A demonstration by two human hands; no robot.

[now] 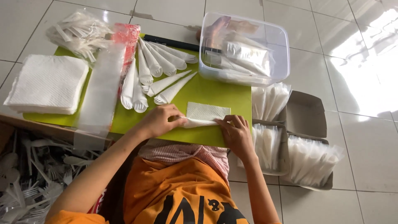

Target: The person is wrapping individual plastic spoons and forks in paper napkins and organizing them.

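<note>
Daylight flooded in from the right, bright and even. Glare bleached the floor tiles (365, 62) at the upper right, nearly erasing their joints. Shadows stayed soft and short. Focus was sharp, though tile lines bowed toward the edges.

A board (224, 93) lies on the floor in front of the person, and both hands, the left hand (159, 120) and the right hand (236, 132), rest on a napkin (206, 114) at its near edge. Behind the hands lie wrapped spoons (155, 74) in a row, with a napkin pile (47, 83) at the left end and a tub (244, 47) at the far right corner. Right of the board stand boxes (306, 141) holding packets, and loose forks (29, 182) lie at the near left.
</note>
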